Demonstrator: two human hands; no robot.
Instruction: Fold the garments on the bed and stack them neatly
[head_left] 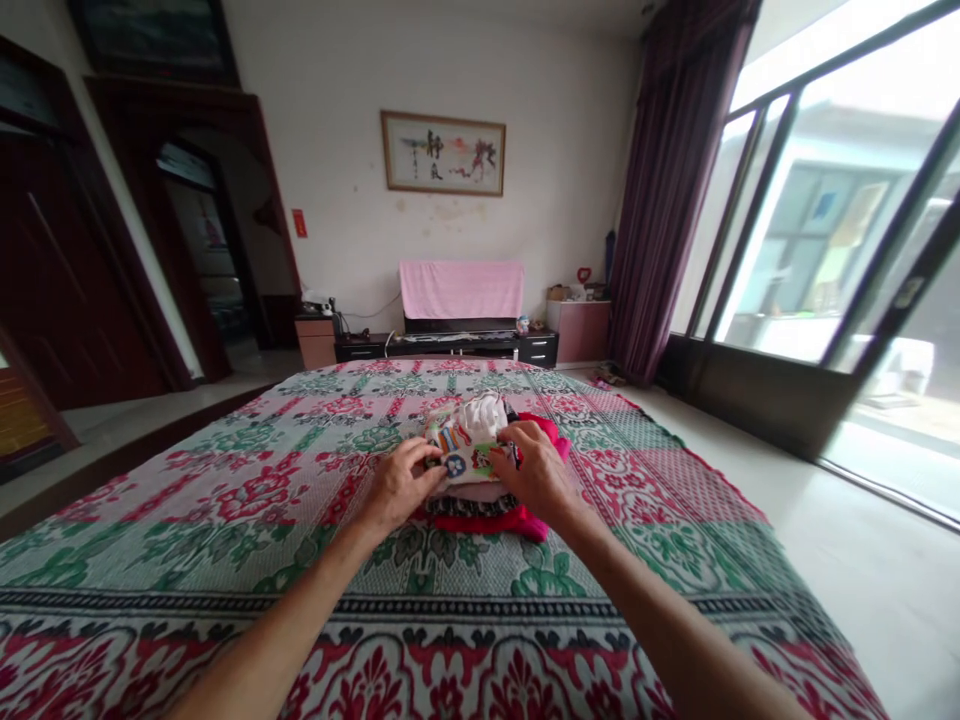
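A small stack of folded clothes lies on the patterned bedspread (330, 540). On top is a white printed garment (466, 462) with colourful cartoon figures and a bunched plain white part at its far side. My left hand (399, 487) is closed at its left edge, thumb and fingers pinching the cloth. At the right edge my right hand (537, 472) has its fingers curled on the same garment. Beneath are a pale layer, a black-and-white patterned layer (484, 506) and a bright red-pink garment (536, 527) that sticks out at the right and front.
Beyond the bed stand a low black cabinet (450, 346), a pink cloth (461, 290) draped over a screen-like shape, and a pink side cabinet (581, 332). A purple curtain (660, 200) and glass doors (817, 240) are on the right. Dark doorways are at left.
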